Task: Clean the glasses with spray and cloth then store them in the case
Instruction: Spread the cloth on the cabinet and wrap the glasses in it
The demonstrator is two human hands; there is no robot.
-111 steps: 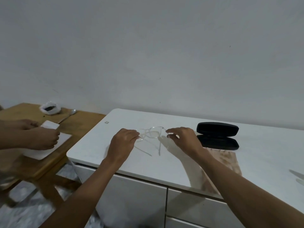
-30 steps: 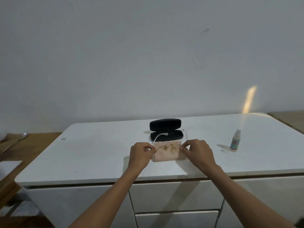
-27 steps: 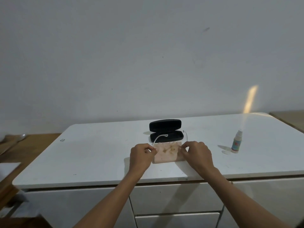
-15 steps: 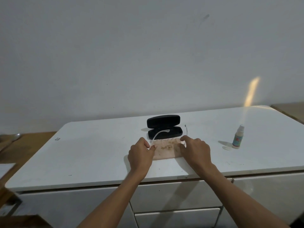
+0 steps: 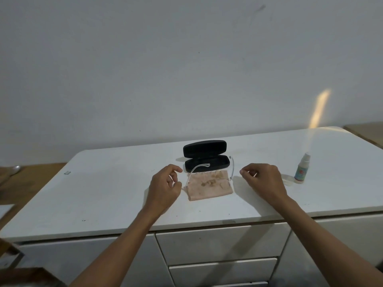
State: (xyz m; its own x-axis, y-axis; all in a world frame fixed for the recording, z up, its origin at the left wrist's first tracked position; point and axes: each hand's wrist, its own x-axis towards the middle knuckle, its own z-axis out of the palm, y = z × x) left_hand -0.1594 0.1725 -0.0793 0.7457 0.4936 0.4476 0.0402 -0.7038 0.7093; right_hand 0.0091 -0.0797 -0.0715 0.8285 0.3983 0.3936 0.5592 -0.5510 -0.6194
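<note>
My left hand (image 5: 165,186) hovers over the middle of the cabinet top, fingers loosely curled, thumb and forefinger apart and gripping nothing. My right hand (image 5: 263,179) sits level with it, farther toward the right edge, knuckles up, fingers bent inward with the fingertips close together but empty. Both bare forearms reach in from the near edge, the left from the lower left, the right from the lower right, wrists straight, palms angled toward each other.

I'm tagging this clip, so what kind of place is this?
Probably a room in a home, though that's not certain. A white drawer cabinet stands against a plain wall, a wooden table sits beside it, and a glasses case and spray bottle sit on top.
</note>
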